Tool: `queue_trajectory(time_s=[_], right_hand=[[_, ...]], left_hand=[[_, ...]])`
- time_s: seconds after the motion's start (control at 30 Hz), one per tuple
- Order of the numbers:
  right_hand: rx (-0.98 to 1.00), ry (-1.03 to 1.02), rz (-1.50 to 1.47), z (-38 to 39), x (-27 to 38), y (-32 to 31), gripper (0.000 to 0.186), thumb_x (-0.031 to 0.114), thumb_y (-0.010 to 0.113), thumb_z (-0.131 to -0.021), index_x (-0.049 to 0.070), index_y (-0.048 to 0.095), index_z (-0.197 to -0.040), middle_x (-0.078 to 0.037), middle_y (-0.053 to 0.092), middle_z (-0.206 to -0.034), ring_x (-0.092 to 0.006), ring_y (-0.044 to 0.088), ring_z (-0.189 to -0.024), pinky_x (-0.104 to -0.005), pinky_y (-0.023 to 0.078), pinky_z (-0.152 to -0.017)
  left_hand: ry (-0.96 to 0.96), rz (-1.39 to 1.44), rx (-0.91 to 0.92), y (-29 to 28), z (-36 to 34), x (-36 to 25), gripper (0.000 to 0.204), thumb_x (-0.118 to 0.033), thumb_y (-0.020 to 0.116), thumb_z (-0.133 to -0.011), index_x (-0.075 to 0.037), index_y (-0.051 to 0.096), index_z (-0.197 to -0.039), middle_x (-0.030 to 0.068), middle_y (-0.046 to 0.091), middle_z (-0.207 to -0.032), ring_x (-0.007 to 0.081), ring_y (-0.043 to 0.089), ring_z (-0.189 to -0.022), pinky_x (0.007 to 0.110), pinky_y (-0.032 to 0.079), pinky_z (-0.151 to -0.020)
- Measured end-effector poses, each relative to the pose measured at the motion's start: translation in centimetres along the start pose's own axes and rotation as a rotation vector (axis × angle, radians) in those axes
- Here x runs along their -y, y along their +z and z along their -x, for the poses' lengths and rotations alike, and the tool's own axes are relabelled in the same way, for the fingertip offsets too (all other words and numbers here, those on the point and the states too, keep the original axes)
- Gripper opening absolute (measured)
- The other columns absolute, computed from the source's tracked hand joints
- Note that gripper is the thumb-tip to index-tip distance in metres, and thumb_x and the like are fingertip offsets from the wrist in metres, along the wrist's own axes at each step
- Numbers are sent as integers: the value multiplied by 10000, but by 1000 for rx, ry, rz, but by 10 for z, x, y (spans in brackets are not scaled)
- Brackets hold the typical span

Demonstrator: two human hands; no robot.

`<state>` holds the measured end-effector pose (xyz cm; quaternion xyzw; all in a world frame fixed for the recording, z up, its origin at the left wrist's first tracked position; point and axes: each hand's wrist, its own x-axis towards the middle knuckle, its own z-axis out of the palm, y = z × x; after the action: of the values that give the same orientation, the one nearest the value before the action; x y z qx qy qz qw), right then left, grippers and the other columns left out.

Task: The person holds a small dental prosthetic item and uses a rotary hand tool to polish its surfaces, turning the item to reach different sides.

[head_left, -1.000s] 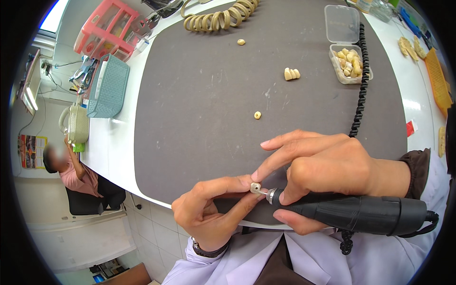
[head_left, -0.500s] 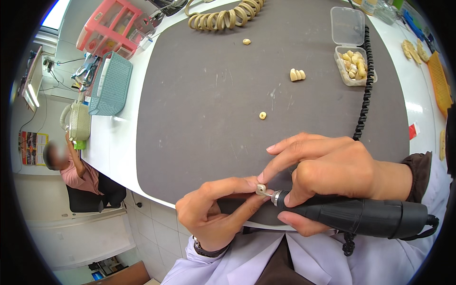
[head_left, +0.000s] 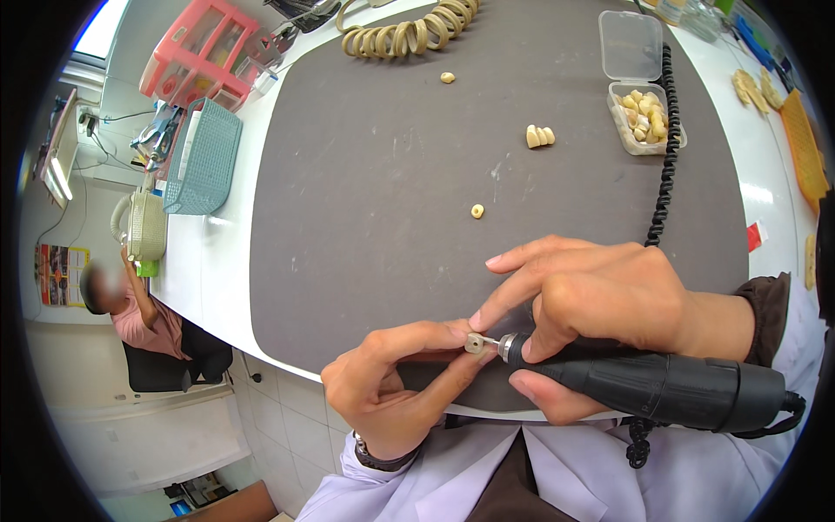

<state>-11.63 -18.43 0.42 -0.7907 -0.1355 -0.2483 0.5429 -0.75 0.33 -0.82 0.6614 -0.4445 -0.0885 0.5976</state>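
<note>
Between my left hand's [head_left: 400, 370] thumb and index finger is a small whitish dental crown [head_left: 473, 346] with a dark hole in its face. My right hand [head_left: 600, 304] grips a black rotary handpiece [head_left: 661, 391], whose thin bur [head_left: 492, 341] reaches the crown's right side. Whether the bur touches it, I cannot tell. My right index fingertip rests by the crown and my left index fingertip. Ahead on the dark mat [head_left: 348, 217] lie a single crown [head_left: 477, 211], a joined set of crowns [head_left: 539, 137] and another small crown [head_left: 447, 77].
An open clear plastic box [head_left: 644, 122] of tooth-coloured pieces stands at the far right beside a black coiled cord [head_left: 666, 174]. A beige coiled hose [head_left: 409, 39] lies at the back. Leftward are a teal basket [head_left: 204, 161], a pink drawer unit [head_left: 196, 52] and a seated person [head_left: 143, 317].
The bur has shifted upward from the crown's lower right to its right side. The crown has turned slightly in my left fingers. My view has shifted a little.
</note>
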Motion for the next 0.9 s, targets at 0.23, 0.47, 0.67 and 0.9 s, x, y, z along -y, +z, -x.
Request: queue_trajectory(time_s=[0.23, 0.47, 0.67, 0.9], right_hand=[[-18, -4, 3, 0, 0, 2, 210, 40, 782, -744, 61, 578, -700, -89, 667, -753, -301, 740, -902, -529, 538, -926], [11, 19, -3, 1, 0, 1, 205, 60, 789, -739, 53, 588, -703, -131, 701, -830, -288, 726, -935, -513, 541, -929], [13, 28, 9, 1, 0, 2, 211, 71, 792, -742, 53, 585, -705, -133, 704, -829, -284, 724, -933, -519, 536, -936], [-57, 81, 14, 1, 2, 1, 216, 72, 790, -749, 70, 575, -767, -79, 687, -735, -289, 751, -871, -571, 479, -999]], left_hand=[[27, 1, 11, -1, -1, 1, 280, 106, 805, -735, 64, 651, -966, 177, 738, -872, 235, 752, -808, 278, 617, -708], [1, -14, 11, 0, 0, 1, 282, 115, 800, -731, 68, 650, -966, 183, 737, -884, 236, 751, -810, 284, 620, -718], [-6, -29, -9, 1, 2, -1, 279, 113, 803, -729, 69, 652, -959, 185, 737, -884, 236, 751, -806, 284, 620, -717], [-25, -47, 1, 3, -4, -5, 258, 105, 815, -718, 65, 675, -932, 177, 737, -881, 226, 747, -809, 277, 619, -703]])
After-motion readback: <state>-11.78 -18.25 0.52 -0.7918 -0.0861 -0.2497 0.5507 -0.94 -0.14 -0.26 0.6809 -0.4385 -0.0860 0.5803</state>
